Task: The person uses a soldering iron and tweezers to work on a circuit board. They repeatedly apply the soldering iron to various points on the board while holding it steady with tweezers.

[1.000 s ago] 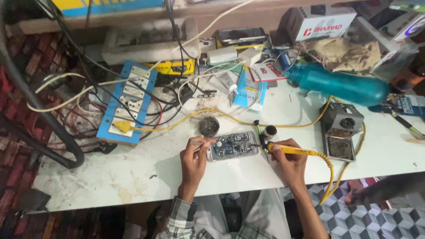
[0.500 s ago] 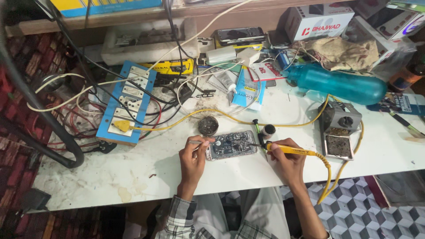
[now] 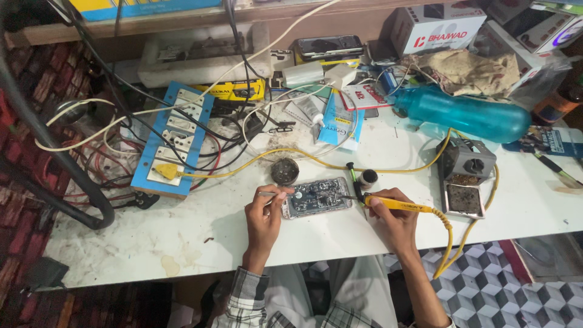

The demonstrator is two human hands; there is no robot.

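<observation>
Your left hand (image 3: 265, 214) pinches slim metal tweezers (image 3: 271, 194) and your right hand (image 3: 392, 220) is clamped on a yellow-handled soldering iron (image 3: 398, 205) over the opened phone's exposed grey circuit board (image 3: 316, 197), mid-bench, seemingly light, rigid, fragile, best steadied by its edges.

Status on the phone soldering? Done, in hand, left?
Done: opened phone lies board-up on the white table. In hand: right hand holds the yellow soldering iron, tip on the board; left hand holds tweezers at its edge. Left: back cover not on.

Both hands work an opened phone (image 3: 316, 198): right hand (image 3: 392, 222) holds a soldering iron (image 3: 398, 205), left hand (image 3: 264, 212) perhaps tweezers.
</observation>
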